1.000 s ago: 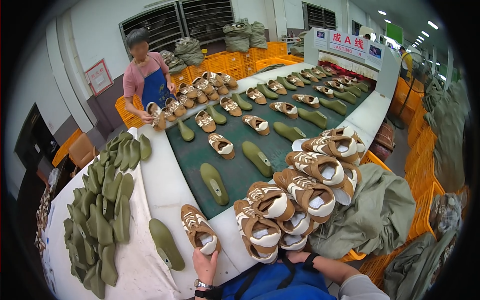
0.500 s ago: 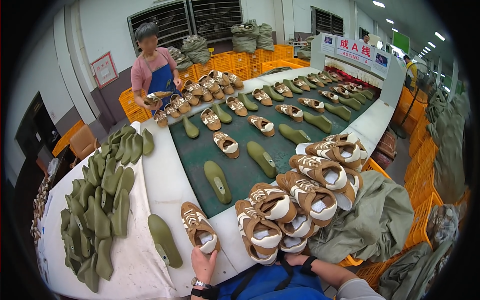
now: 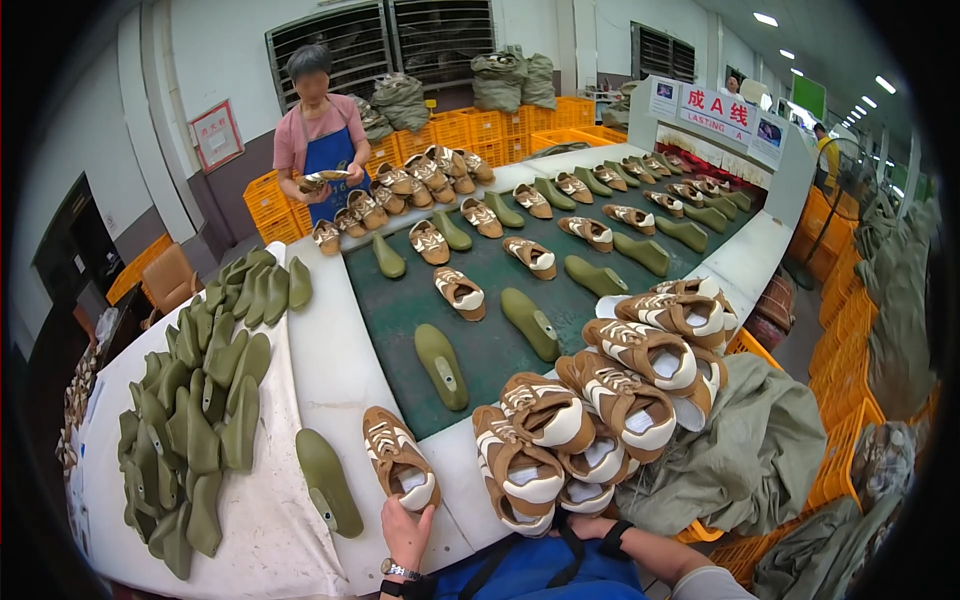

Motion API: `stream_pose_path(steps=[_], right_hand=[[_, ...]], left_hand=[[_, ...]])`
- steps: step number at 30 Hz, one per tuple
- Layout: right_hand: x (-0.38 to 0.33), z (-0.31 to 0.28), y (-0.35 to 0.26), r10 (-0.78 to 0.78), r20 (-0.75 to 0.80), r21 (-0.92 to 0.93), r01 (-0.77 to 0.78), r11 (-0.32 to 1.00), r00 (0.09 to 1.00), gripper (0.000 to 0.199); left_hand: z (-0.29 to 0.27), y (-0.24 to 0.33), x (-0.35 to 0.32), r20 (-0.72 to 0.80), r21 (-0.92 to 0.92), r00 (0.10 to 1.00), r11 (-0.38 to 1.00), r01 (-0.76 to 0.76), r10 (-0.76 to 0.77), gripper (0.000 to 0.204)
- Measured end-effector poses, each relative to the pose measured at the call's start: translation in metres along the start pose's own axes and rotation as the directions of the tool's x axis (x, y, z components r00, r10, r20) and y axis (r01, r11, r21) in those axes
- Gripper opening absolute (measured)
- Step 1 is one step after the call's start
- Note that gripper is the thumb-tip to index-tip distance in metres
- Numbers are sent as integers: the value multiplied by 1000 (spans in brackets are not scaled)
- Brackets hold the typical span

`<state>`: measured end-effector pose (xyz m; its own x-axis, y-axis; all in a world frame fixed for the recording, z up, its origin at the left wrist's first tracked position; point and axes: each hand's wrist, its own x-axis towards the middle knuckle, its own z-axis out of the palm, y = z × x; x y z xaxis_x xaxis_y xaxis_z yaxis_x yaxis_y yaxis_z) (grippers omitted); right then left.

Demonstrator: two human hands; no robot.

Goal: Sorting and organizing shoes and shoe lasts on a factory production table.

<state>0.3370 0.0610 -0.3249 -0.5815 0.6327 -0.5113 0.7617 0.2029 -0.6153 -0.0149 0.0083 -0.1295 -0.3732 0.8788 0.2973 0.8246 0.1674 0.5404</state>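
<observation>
My left hand [image 3: 405, 533], half-curled, holds the shoe [image 3: 394, 448] heel-on, toe ahead-left; my right hand's [image 3: 588, 527] hidden fingers: can't tell.

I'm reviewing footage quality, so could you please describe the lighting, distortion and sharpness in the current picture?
Head view: black fisheye vignetting rings the picture; stacked orange crates lean and curve toward the right rim; ceiling lights show as bright white patches; the left hand and the brown-and-white sneaker it grips look reasonably sharp.
</observation>
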Motion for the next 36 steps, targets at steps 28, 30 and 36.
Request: stream_pose_path(steps=[28,30,36], right_hand=[[-10,-11,-13,-48,-80,8,49,999,996,65],[-19,-23,-31,-165,-156,39,173,984,974,62],[-30,-6,8,-294,-174,82,312,947,940,48]], left_hand=[[-17,23,78,46,-119,998,992,-43,49,41],[-17,22,120,49,-77,994,993,-91,95,41],[39,14,258,162,71,973,982,-176,163,44]])
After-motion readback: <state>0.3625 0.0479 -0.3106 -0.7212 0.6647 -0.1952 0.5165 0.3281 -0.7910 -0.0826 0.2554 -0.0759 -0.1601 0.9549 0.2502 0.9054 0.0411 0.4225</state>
